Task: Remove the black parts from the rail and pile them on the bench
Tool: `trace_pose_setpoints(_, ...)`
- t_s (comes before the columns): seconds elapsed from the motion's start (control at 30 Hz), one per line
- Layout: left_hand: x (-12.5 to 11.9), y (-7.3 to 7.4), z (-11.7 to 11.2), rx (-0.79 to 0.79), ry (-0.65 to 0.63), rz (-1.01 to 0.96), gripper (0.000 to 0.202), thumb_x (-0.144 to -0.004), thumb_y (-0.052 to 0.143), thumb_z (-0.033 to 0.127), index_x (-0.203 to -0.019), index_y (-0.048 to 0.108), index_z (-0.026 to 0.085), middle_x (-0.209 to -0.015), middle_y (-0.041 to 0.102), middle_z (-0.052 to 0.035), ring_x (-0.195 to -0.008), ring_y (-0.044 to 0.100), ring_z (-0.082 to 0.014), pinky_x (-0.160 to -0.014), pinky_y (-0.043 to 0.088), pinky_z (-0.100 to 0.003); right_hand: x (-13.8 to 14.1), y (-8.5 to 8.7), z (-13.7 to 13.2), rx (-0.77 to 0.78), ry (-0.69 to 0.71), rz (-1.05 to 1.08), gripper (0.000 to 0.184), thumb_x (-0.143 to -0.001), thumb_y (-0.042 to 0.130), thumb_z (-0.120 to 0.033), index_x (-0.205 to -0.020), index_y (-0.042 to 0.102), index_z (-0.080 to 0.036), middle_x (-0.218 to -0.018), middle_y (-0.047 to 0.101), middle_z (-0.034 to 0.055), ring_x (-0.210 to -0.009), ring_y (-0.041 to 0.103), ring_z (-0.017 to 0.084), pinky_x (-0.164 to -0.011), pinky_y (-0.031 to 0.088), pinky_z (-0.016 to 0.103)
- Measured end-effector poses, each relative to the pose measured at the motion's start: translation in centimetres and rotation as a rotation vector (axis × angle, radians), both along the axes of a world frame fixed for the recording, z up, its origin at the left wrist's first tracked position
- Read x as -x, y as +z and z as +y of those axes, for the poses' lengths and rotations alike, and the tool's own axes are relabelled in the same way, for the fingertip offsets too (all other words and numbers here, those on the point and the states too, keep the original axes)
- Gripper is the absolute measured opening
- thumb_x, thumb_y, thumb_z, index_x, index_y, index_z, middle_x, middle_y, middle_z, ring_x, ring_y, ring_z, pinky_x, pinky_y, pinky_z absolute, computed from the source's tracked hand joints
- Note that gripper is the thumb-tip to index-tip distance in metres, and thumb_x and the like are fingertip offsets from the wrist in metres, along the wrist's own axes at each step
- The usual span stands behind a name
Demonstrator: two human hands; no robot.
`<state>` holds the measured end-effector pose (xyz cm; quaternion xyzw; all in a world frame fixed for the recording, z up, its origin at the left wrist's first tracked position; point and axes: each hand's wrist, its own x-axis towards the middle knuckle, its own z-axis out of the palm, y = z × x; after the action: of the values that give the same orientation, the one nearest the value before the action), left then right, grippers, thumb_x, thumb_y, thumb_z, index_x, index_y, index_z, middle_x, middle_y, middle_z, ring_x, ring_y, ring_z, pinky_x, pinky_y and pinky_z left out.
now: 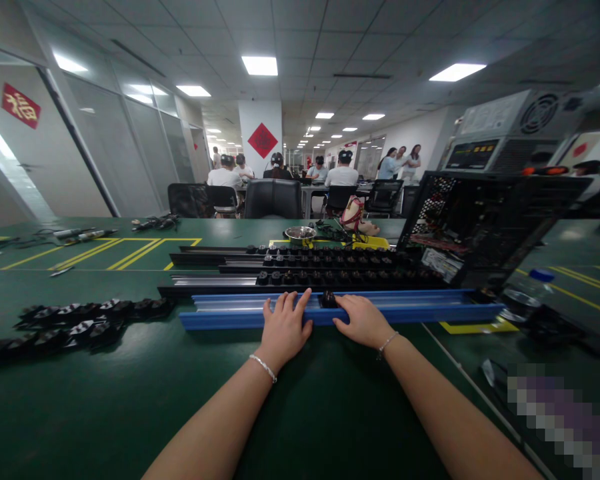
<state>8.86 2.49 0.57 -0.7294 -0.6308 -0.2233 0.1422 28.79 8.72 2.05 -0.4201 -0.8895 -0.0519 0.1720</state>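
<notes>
The black block (329,299) sits in the channel of the blue rail (420,315), right of the rail's midpoint. The rail lies lengthwise across the table (130,413), roughly parallel to the table's far edge.

The right hand (365,321) is at the block's right side; its index fingertip is at the block and its thumb is at the rail's near wall. Whether these fingers pinch the block cannot be told. The left hand (284,330) lies over the rail, left of the block, with fingers spread and fingertips above the channel.

Black rails (210,281) lie behind the blue rail, toward the far edge, and carry rows of black parts. Two more rows of dark pieces (90,320) lie toward the table's left edge. A steel bowl (300,233) stands behind the black rails, near the far edge. A computer case (485,220) stands toward the right edge, with a capped bottle (523,297) nearer the rail's right end.
</notes>
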Motion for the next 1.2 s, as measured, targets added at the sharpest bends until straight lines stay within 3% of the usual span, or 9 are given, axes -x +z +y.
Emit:
trace_pose_setpoints(0.67, 0.1, 0.1, -0.1, 0.023, -0.007, 0.036, 0.063, -0.082, 0.048, 0.040, -0.139, 0.023, 0.040, -0.134, 0.045, -0.0065, -0.125, 0.035, -0.0271, -0.101, 0.022, -0.058, 2.2, 0.0, -1.3, 0.037, -0.035, -0.093, 0.058, -0.071, 0.044, -0.017, -0.128, 0.045, -0.009, -0.112, 0.060, 0.0126, -0.104, 0.051, 0.022, -0.094, 0.032, 0.034)
trace_pose_setpoints(1.2, -0.1, 0.4, -0.2, 0.066, 0.002, 0.049, 0.064, -0.080, 0.051, 0.039, -0.138, 0.023, 0.045, -0.135, 0.043, -0.0069, -0.126, 0.033, -0.0286, -0.101, 0.020, -0.058, 3.7, -0.2, -2.0, 0.031, -0.085, -0.115, 0.062, -0.071, 0.043, -0.016, -0.132, 0.040, -0.006, -0.119, 0.058, 0.0143, -0.106, 0.049, 0.023, -0.095, 0.027, 0.035)
